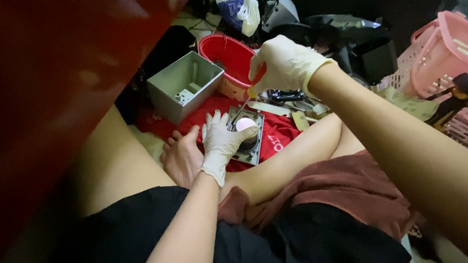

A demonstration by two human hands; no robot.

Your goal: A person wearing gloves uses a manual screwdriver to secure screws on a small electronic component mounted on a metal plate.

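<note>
Left hand [221, 143], gloved, lies flat over the square metal plate [247, 141] on the red cloth [278, 133] on the floor, just ahead of the crossed legs. Fingers spread, thumb hooked round the round fitting [246, 126] at the plate's centre; pressing down, not pinching.

Right hand [284, 63], gloved, fingers closed in a pinch on a thin screwdriver [246, 104] with a yellowish handle. Its long axis slants down and left, tip at or near the plate's far edge; actual contact not readable.

Plate looks stiff, thin, fairly light, likely sharp-edged and prone to sliding on cloth. Best held by its flat rim, palm down, clear of the fitting. Plate lies flat, fitting facing up.

Open grey metal box [186, 85] stands behind, red basin [228, 57] beside it, pink basket [450, 53] well off right.
</note>
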